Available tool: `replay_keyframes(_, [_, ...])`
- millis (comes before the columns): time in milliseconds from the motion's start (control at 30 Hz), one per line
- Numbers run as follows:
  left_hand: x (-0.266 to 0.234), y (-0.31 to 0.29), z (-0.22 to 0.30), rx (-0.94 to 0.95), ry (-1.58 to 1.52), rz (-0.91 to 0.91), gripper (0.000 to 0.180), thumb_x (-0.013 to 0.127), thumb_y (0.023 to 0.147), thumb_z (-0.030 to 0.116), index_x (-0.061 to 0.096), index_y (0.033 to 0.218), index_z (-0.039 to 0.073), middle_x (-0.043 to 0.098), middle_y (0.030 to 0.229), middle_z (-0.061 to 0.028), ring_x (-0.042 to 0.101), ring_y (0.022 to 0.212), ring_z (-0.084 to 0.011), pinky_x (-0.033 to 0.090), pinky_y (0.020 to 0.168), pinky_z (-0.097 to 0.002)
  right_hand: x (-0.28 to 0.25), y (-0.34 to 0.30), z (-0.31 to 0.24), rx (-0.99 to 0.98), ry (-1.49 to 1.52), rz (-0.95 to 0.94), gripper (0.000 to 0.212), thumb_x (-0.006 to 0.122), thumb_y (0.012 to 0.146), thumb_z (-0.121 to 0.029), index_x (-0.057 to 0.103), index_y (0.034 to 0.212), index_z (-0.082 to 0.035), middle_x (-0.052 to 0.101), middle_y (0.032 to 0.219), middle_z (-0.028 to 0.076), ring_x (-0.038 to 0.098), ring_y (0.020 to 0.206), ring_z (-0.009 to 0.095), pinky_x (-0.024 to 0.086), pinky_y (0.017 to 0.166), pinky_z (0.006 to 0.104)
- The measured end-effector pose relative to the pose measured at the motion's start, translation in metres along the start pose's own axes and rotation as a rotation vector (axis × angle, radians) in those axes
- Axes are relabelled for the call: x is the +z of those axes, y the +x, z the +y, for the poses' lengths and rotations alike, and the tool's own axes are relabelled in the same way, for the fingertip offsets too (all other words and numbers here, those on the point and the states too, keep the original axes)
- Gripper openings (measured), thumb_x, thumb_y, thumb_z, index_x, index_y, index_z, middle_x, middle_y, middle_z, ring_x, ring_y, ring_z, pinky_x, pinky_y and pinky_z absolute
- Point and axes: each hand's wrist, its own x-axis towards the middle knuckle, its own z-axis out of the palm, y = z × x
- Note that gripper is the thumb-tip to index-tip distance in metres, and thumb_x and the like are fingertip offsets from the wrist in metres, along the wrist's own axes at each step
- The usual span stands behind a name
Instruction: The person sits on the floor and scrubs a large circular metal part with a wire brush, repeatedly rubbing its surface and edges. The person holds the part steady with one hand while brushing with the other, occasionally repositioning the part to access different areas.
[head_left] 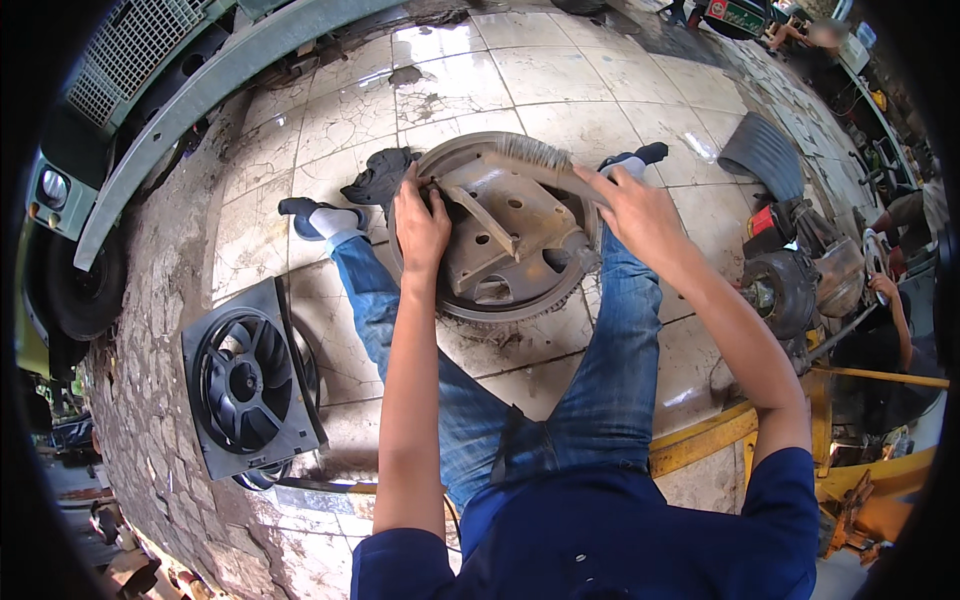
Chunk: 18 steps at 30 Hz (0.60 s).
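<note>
Between my outstretched legs a round, dusty brown metal part (515,205) rests on the tiled floor. Its rim looks toothed along the near side, and a raised plate with holes spans its face. My left hand (421,220) is closed on the left side of this part, fingers over the rim. In my right hand (633,212) is a wire brush (535,153), gripped by its handle. The bristles lie over the far right part of the rim; whether they touch it I cannot tell. A crumpled black cloth (378,177) lies just beyond my left hand.
To the left, a black radiator fan (245,375) lies by cracked paving, near a vehicle's front bumper (175,130). On the right are a ribbed black mat (762,155), a greasy mechanical assembly (785,290) and a yellow metal frame (705,440). Another person's hand (884,287) shows at far right.
</note>
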Motion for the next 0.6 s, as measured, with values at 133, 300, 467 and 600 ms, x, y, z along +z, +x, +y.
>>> replay_keyframes(133, [0.006,0.004,-0.002,0.010,-0.008,-0.010,0.051,0.059,0.090,0.001,0.049,0.140,-0.001,0.065,0.111,-0.0190,0.060,0.105,-0.0380,0.047,0.094,-0.0460,0.036,-0.007,0.003,0.192,0.573,0.005,0.044,0.061,0.100,-0.031,0.056,0.136,-0.006,0.072,0.094,0.018,0.070,0.077,0.022,0.054,0.061,0.0336])
replay_keyframes(300, [0.005,0.003,-0.002,0.008,0.007,-0.023,0.051,0.059,0.090,0.001,0.049,0.140,-0.001,0.065,0.113,-0.0192,0.059,0.109,-0.0378,0.047,0.096,-0.0458,0.018,0.002,-0.007,0.498,0.970,-0.465,0.047,0.058,0.103,-0.039,0.056,0.132,-0.003,0.072,0.093,0.011,0.068,0.069,0.014,0.052,0.060,0.0310])
replay_keyframes(467, [0.006,0.004,-0.004,0.027,0.009,-0.011,0.050,0.060,0.090,0.002,0.050,0.139,0.000,0.065,0.115,-0.0188,0.059,0.110,-0.0381,0.047,0.097,-0.0462,0.015,0.001,-0.019,0.428,0.725,-0.162,0.043,0.053,0.104,-0.038,0.056,0.136,-0.009,0.072,0.096,0.020,0.072,0.083,0.031,0.054,0.077,0.0400])
replay_keyframes(600, [0.005,0.002,-0.005,0.007,0.015,-0.033,0.049,0.060,0.090,0.002,0.050,0.137,-0.001,0.064,0.114,-0.0192,0.059,0.109,-0.0391,0.047,0.097,-0.0465,0.010,-0.007,-0.035,0.367,0.728,-0.271,0.044,0.046,0.107,-0.036,0.049,0.148,-0.021,0.071,0.097,0.021,0.071,0.089,0.036,0.052,0.086,0.0441])
